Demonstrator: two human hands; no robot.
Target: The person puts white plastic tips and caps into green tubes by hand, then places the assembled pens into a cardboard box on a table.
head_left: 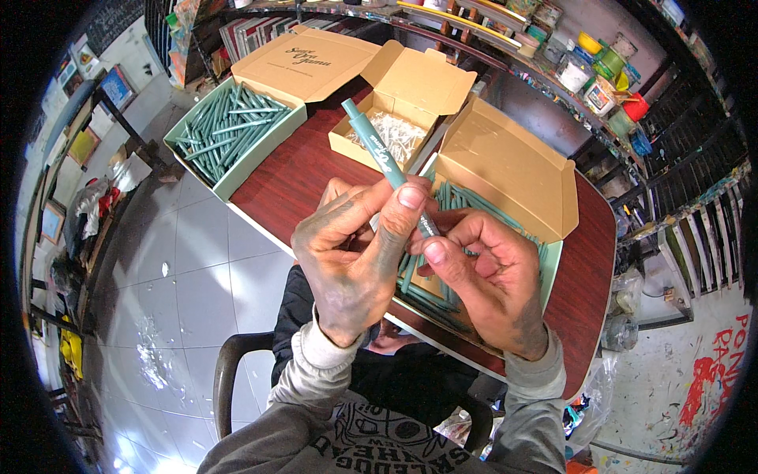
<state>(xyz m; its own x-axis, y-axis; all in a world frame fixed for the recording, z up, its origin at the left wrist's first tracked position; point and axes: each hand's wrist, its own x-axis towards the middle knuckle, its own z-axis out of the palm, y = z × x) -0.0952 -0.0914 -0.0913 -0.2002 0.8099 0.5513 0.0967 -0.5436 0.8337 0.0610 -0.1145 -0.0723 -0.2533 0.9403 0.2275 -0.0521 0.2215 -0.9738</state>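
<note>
My left hand [355,253] and my right hand [482,272] both grip one teal pen [377,150], which slants up and away to the left above a reddish-brown table [292,178]. The left thumb and fingers pinch its middle; the right fingers hold its lower end. Under my hands lies an open tan box [505,170] filled with several teal pens. Both hands are smudged with dark stain.
A second open box of teal pens [229,134] overhangs the table's left end. A smaller open carton of white parts [395,134] sits behind the pen. Shelves with paint pots [588,75] stand at the back right. A chair's arm [237,363] shows below, over tiled floor.
</note>
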